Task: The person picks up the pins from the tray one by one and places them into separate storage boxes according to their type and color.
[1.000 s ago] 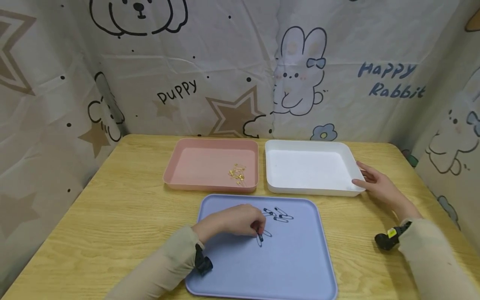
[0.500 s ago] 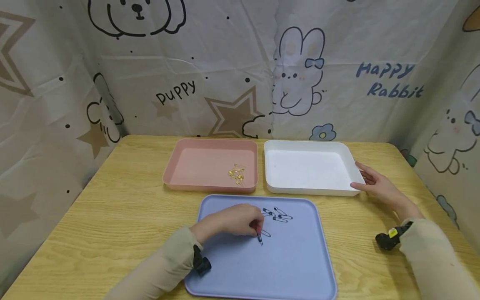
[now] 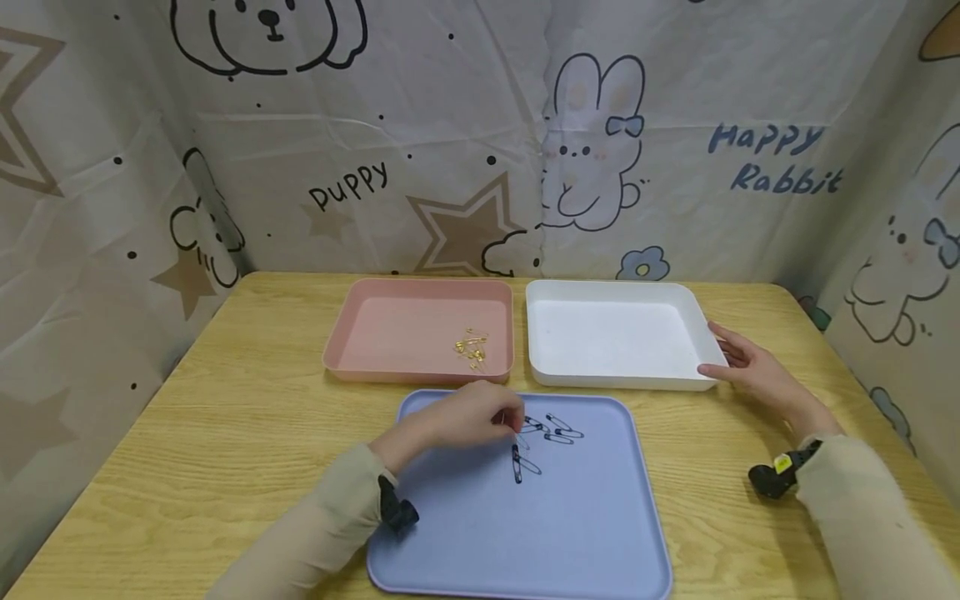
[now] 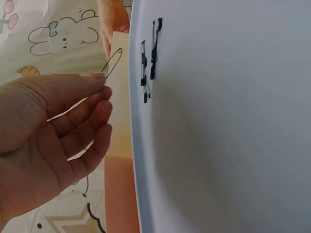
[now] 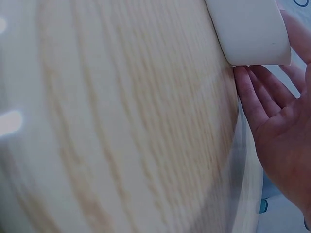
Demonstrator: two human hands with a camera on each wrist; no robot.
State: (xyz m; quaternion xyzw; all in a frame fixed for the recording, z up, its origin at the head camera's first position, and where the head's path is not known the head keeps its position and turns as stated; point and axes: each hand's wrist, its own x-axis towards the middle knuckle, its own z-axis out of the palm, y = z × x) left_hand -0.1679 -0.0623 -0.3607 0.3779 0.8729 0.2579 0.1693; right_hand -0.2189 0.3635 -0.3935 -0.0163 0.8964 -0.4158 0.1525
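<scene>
In the head view my left hand [image 3: 472, 414] is over the blue tray [image 3: 585, 525], near its upper middle. Its thumb and index finger pinch a safety pin [image 4: 120, 50], whose thin wire loop sticks out past the fingertips in the left wrist view; its other end is hidden by the fingers. Just below this hand lie two black safety pins [image 3: 517, 467], crossing at their tops. Several more black safety pins [image 3: 558, 437] are clustered to its right. My right hand [image 3: 761, 379] holds the white tray [image 3: 615, 382] at its near right corner, thumb over the rim and fingers along the outside.
A pink tray [image 3: 390, 367] stands at the back left, with a small heap of gold safety pins [image 3: 472, 350] in its right part. The white tray stands beside it, bare inside. All rest on a wooden table [image 3: 247, 417], with a printed cloth [image 3: 420, 100] hanging behind.
My left hand has lifted and moved slightly back with a safety pin between its fingertips. The pin it was touching earlier now lies free on the blue tray. The right hand has kept its place.
</scene>
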